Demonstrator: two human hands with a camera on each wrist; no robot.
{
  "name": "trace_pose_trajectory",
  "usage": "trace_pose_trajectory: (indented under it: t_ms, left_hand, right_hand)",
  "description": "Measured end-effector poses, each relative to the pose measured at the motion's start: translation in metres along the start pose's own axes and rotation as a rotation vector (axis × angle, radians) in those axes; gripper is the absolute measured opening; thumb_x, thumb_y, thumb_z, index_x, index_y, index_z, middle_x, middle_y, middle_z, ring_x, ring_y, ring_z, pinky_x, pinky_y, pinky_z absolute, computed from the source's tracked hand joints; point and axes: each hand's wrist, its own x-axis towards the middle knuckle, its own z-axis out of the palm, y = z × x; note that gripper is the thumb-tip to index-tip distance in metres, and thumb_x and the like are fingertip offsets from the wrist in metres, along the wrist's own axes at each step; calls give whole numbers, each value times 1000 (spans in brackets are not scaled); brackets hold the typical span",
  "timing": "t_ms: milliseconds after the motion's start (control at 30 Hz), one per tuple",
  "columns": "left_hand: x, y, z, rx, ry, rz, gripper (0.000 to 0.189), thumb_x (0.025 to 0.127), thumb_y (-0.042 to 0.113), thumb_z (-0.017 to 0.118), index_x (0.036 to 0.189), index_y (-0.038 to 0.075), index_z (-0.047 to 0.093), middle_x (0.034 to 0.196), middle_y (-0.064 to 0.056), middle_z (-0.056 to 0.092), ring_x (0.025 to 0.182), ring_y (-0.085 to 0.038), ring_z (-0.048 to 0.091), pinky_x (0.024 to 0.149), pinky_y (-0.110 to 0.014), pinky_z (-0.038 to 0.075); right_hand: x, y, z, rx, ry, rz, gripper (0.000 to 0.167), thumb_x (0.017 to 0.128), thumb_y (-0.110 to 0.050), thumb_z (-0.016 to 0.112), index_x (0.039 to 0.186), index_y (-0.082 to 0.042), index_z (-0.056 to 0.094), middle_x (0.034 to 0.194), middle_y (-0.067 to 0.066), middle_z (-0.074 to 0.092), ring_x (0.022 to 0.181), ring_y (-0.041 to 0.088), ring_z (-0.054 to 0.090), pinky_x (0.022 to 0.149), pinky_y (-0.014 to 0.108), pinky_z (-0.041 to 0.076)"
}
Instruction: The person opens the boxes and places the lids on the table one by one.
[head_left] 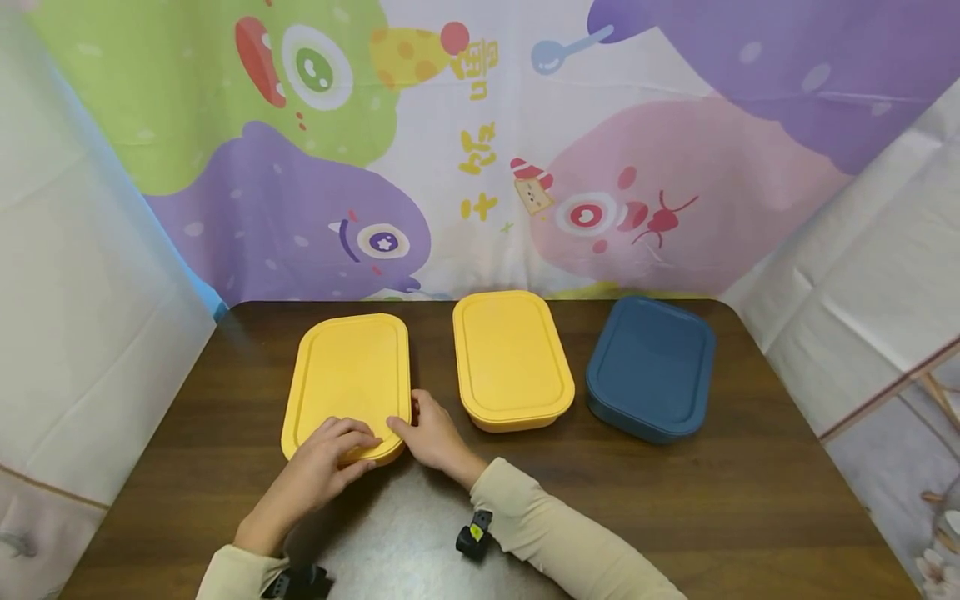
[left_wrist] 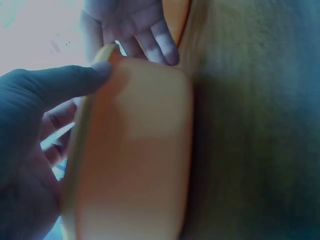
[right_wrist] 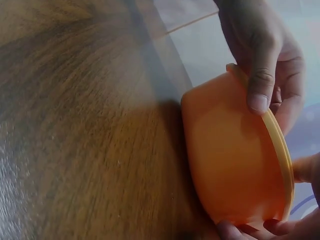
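Both hands are at the near end of the left yellow lidded food container, which sits on the table. My left hand lies over the near left corner, fingers on the lid and thumb at the rim of its front edge. At the near right corner, my right hand has its thumb on the lid and its fingers against the side wall. In the left wrist view the left thumb presses the rim of the container. The right wrist view shows the lid seated on the orange-looking body.
A second yellow lidded container stands just right of the hands. Further right is a dark blue lidded container. All stand on a brown wooden table, with a cartoon-printed curtain behind its far edge.
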Motion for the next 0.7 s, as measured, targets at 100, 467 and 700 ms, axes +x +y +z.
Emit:
trace_pose_trajectory:
  t_ms: [100,467,700]
  left_hand:
    - [-1,1,1,-23,23,-12,32,68,4,85,98,12,75,95,2,66,88,-13,56,74,-30,49]
    - [-5,0,6,-44,55,-48,34,65,7,86,97,15,76,92,5,66,83,-10,53,70,-24,44]
    - [-4,0,6,-56,23,-86,30,69,11,85,97,15,76,92,6,66,85,-8,52,71,-23,45]
  right_hand:
    - [1,2,-1,8,-5,0,50,95,-28,62,133,2,48,122,16,62,110,24,63,91,36,53]
    - [-2,-3,-8,-35,-14,-17,49,100,-37,51,128,3,55,118,17,66,106,24,65,88,35,54]
    - [-3,-1,-9,-38,2,34,54,104,-45,35,129,-3,59,128,14,64,122,29,58,102,43,46]
